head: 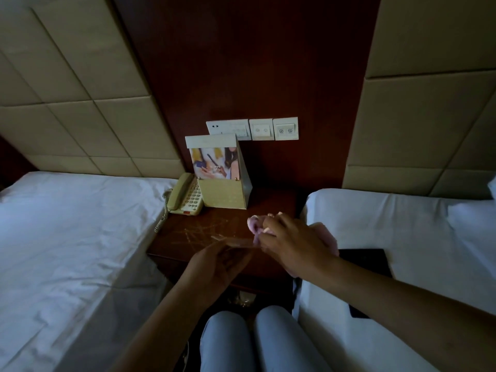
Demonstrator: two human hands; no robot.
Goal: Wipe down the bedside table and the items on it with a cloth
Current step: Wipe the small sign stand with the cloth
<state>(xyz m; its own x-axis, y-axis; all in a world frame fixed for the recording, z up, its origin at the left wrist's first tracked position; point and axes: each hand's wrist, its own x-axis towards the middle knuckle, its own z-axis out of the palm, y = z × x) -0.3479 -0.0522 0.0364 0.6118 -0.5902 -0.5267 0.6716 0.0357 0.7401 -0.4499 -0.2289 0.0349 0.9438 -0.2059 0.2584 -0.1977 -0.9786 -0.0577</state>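
Observation:
The dark wooden bedside table (204, 232) stands between two beds, its top scratched. At its back left sit a beige telephone (185, 196) and a cream display box (222, 174) with a photo card in it. My left hand (214, 267) holds a flat, clear plastic piece (236, 241) over the table's front edge. My right hand (290, 242) grips a bunched pink cloth (255, 224) and presses it against the right end of that clear piece. More of the cloth shows behind my right wrist.
White beds flank the table: the left bed (75, 237) and the right bed (416, 251). A dark flat object (367, 260) lies on the right bed near my forearm. Wall switches (268, 128) sit above the table. My knees (257, 342) are below.

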